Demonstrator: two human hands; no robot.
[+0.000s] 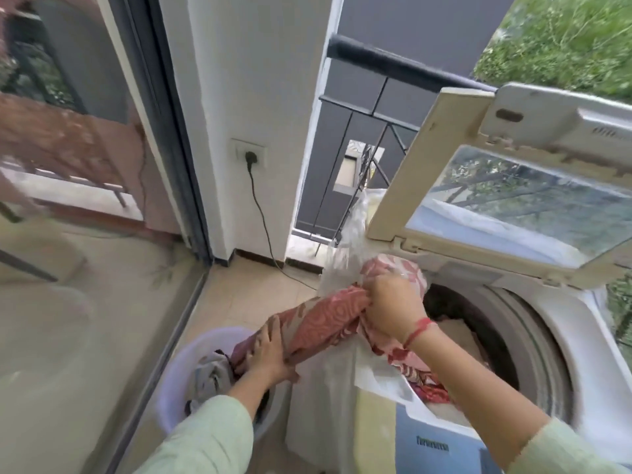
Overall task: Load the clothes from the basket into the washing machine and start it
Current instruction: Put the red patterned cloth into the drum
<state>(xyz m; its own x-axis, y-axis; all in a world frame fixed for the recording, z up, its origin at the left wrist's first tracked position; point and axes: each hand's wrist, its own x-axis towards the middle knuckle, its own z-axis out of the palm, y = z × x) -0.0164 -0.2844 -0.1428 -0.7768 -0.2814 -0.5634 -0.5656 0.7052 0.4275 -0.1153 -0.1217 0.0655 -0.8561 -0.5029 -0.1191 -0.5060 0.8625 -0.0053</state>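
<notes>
A long red patterned cloth (325,323) stretches from the lilac basket (178,378) on the floor up to the rim of the top-loading washing machine (581,354). My right hand (393,306) grips the cloth's upper end just over the drum opening. Lower down, my left hand (266,354) holds the same cloth above the basket. Grey clothes (212,374) still lie in the basket. Inside the drum (485,336) lie beige and red garments. The machine's lid (513,186) stands raised at the back.
A power cord (260,206) runs from a wall socket (249,155) down across the tiled floor behind the basket. A sliding glass door (85,200) stands on the left. A dark balcony railing (376,97) lies behind the machine. Clear plastic sheeting (345,248) hangs by the lid.
</notes>
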